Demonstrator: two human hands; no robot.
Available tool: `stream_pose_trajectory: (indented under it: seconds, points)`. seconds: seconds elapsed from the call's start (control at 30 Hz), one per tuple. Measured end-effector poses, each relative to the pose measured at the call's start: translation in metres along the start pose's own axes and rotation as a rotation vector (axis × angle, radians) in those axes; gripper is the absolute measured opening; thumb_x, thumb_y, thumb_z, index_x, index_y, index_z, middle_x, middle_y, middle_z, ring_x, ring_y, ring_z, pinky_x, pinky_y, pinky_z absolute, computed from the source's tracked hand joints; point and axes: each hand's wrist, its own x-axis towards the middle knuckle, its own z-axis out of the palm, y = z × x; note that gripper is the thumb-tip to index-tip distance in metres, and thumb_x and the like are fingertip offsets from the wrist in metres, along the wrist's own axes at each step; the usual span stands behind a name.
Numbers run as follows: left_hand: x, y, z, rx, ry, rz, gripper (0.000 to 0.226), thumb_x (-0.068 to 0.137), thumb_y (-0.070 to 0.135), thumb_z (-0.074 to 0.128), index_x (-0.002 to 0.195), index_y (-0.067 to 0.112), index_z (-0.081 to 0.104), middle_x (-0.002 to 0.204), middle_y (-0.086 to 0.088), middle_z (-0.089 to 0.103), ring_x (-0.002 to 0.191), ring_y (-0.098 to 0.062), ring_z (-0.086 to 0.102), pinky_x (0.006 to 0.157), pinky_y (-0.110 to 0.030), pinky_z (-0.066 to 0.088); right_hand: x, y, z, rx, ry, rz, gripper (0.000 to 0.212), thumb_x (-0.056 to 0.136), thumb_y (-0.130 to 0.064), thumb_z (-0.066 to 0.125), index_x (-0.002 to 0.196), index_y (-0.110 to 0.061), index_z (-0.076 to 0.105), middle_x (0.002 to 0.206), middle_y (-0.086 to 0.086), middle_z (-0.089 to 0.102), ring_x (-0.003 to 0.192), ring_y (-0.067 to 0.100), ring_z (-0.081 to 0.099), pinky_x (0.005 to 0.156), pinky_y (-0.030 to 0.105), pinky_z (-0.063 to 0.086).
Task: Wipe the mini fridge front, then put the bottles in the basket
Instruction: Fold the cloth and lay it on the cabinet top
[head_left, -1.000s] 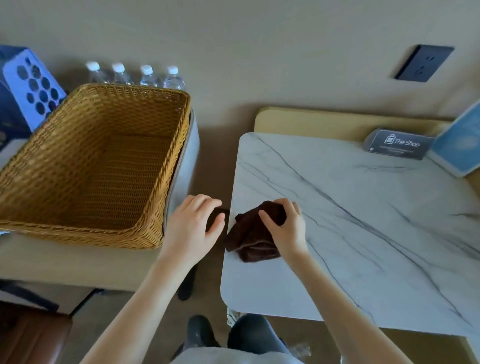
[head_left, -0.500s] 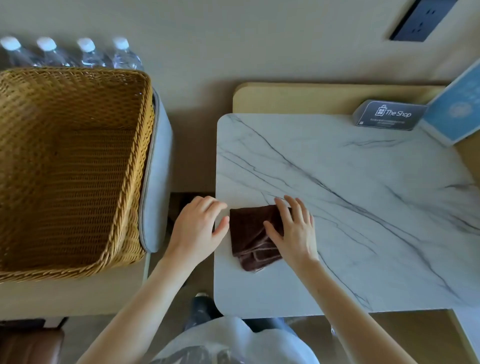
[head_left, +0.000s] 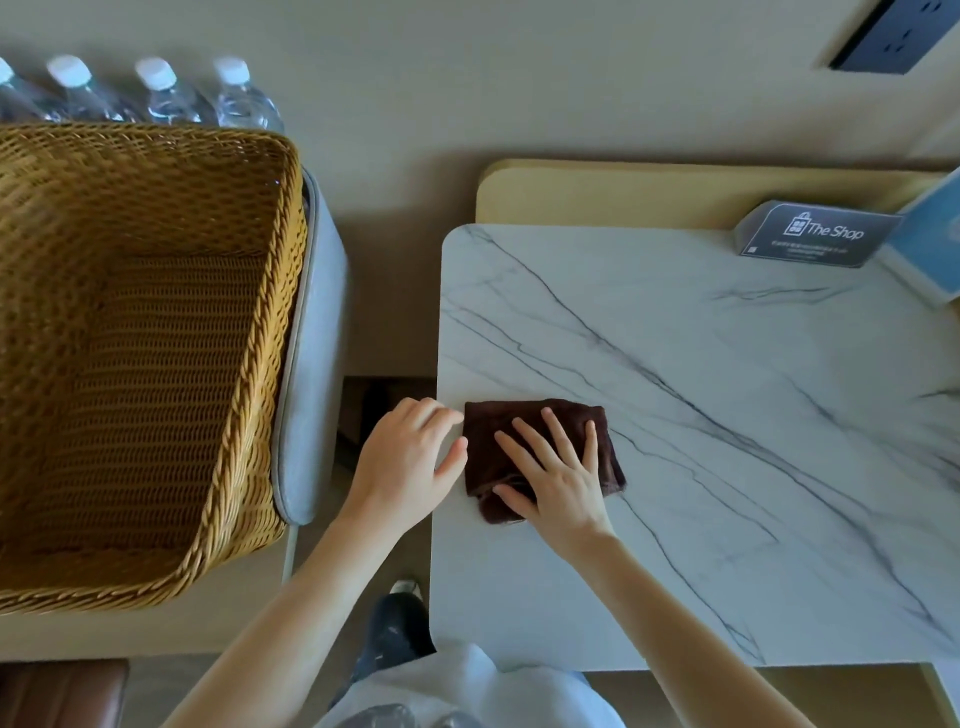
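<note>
1. Right hand (head_left: 561, 480) pressed flat on brown cloth (head_left: 519, 413), fingers straight and spread.
2. Left hand (head_left: 402, 462) at marble table (head_left: 727, 467) left edge, fingers loosely curled.
3. Water bottles (head_left: 166, 98) far left, behind wicker basket (head_left: 288, 291).

My right hand (head_left: 558, 483) lies flat, palm down, its fingers (head_left: 560, 439) straight and spread, pointing away from me. My left hand (head_left: 402, 467) sits just beside it, knuckles up, fingers loosely curled, thumb stretched toward the right hand, holding nothing. Both bare forearms reach forward, angling toward each other.
</note>
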Motion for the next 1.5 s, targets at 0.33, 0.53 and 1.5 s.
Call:
stream_pose_trajectory:
  seconds: [0.33,0.53,1.5]
  points:
    - [0.059,-0.013,0.018,0.035,0.005,-0.092,0.034,0.093,0.033,0.049,0.109,0.01,0.069,0.103,-0.003,0.068,0.092,-0.022,0.063,0.073,-0.036,0.056,0.112,0.033,-0.001,0.006,-0.001,-0.005,0.06,0.091,-0.062,0.038,0.142,-0.033,0.048,0.147,-0.004,0.048,0.147,0.028,0.026,0.115,0.066,0.008]
    - [0.09,-0.025,0.029,0.085,-0.019,-0.123,0.039,0.094,0.036,0.046,0.113,0.011,0.068,0.107,-0.003,0.068,0.097,-0.02,0.064,0.076,-0.032,0.056,0.183,0.059,0.001,-0.004,0.004,-0.008,0.061,0.09,-0.062,0.037,0.142,-0.032,0.048,0.147,-0.003,0.048,0.146,0.029,0.027,0.114,0.067,0.008]
    - [0.075,0.016,-0.037,0.199,0.131,-0.051,0.034,0.094,0.033,0.049,0.112,0.009,0.065,0.102,-0.004,0.066,0.091,-0.023,0.061,0.071,-0.032,0.053,0.128,0.025,-0.086,0.261,0.401,-0.037,0.034,0.094,-0.029,0.056,0.115,-0.004,0.065,0.112,0.009,0.067,0.106,0.031,0.061,0.09,0.042,0.05]
